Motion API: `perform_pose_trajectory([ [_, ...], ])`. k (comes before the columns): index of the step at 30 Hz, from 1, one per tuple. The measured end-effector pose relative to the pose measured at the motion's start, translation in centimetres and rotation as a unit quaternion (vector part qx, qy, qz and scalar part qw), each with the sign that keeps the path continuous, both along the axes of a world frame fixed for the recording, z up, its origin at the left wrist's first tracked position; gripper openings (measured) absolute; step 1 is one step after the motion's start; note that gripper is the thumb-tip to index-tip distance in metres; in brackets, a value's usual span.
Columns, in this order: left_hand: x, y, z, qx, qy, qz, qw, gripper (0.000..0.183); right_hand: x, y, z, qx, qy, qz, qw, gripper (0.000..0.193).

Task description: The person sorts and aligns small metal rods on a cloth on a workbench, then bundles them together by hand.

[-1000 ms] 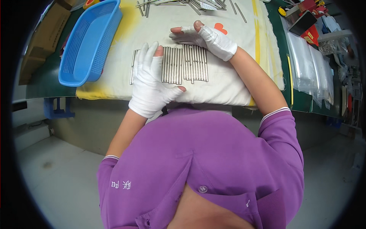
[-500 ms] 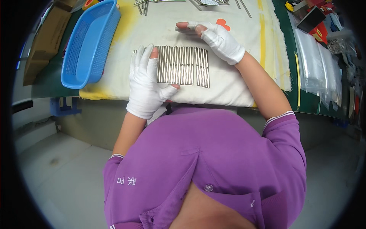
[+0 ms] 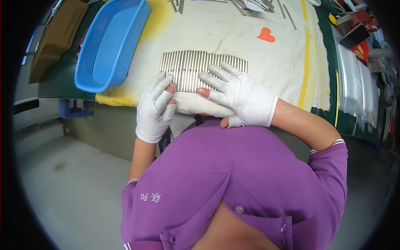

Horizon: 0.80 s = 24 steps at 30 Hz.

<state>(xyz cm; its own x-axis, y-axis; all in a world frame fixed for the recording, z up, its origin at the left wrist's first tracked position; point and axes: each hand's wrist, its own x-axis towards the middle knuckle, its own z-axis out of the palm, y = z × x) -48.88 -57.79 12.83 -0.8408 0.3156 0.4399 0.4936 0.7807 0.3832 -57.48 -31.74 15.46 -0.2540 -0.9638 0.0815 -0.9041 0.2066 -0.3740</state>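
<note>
- Your right hand, which was raised beyond the far right of the row of metal rods half a second ago, is now down over the row's right part; your left hand has drawn back from lying across the left rods to their near-left corner. The gap that split the row's right part no longer shows.
- The row lies flat on the white cloth in front of you, side by side, each rod's long axis running away from your body and the row itself stretching left to right.
- From your left grip, the row lies ahead and to the right; your fingertips reach its near-left ends, loosely bent, with the thumb a little apart. Whether they press on a rod, you cannot tell from here.
- From your right grip, the row lies ahead and to the left. Those fingers are spread and laid across the rods, thumb well apart by your shirt, clamped on nothing that shows. This hand covers more of the row, hiding the near ends there.
- Beyond the row are loose rods and a red-orange heart-shaped patch; the blue basket stands to the left, and clear plastic bags lie on the green tabletop at the right.
</note>
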Motion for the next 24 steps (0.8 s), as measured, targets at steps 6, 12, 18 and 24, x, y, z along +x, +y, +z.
perform_pose_trajectory([
  [6, 0.6, -2.7, 0.2, -0.020, -0.008, 0.086, 0.996, 0.030, 0.1, -4.9, -0.8, -0.021, 0.038, -0.003, 0.999, 0.086],
  [12, 0.1, -2.6, 0.3, -0.037, 0.018, 0.101, 0.994, 0.036, 0.8, -8.4, -0.8, -0.041, 0.037, -0.010, 0.998, 0.079],
  [18, -0.2, -1.4, 0.0, -0.016, -0.010, 0.080, 0.997, 0.037, 1.1, -8.0, -1.0, -0.060, 0.026, -0.005, 0.998, 0.072],
  [24, -0.8, 1.1, 1.4, -0.003, -0.035, 0.016, 0.999, 0.036, 1.4, -4.7, -0.6, -0.096, 0.015, -0.040, 0.995, 0.069],
])
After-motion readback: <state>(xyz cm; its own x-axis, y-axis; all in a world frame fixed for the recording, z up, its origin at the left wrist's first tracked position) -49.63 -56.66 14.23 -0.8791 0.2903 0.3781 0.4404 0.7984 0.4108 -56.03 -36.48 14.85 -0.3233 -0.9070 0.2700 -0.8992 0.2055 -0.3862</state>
